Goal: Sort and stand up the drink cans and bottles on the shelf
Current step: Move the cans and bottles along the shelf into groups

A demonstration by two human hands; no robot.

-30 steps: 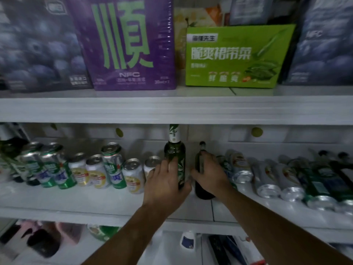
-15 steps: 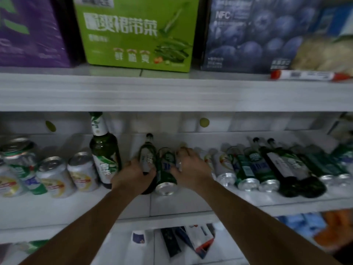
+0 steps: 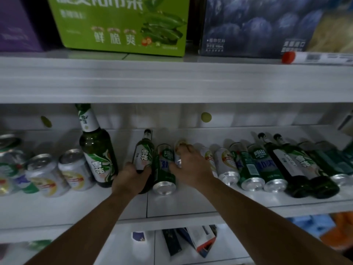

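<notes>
— Shelving [image 3: 172,81] is filling the frame, white and dimly lit; what is sitting on it?

— Across the top, cartons are standing on the upper shelf: a green box [image 3: 122,25] at upper centre and a dark blueberry box [image 3: 252,25] to its right. On the middle shelf [image 3: 95,205], silver cans [image 3: 74,169] are standing at left beside a tall green bottle [image 3: 97,150], also upright.

— And the hands?

— Left hand [image 3: 131,176], in the centre, is clenching the base of a smaller green bottle [image 3: 143,155] that is leaning back. Right hand [image 3: 189,167] is resting on a silver can [image 3: 178,152] just beside a lying green can [image 3: 165,169]; whether it is gripping, I cannot tell. More cans and dark bottles [image 3: 298,165] are lying in a row at right.
</notes>
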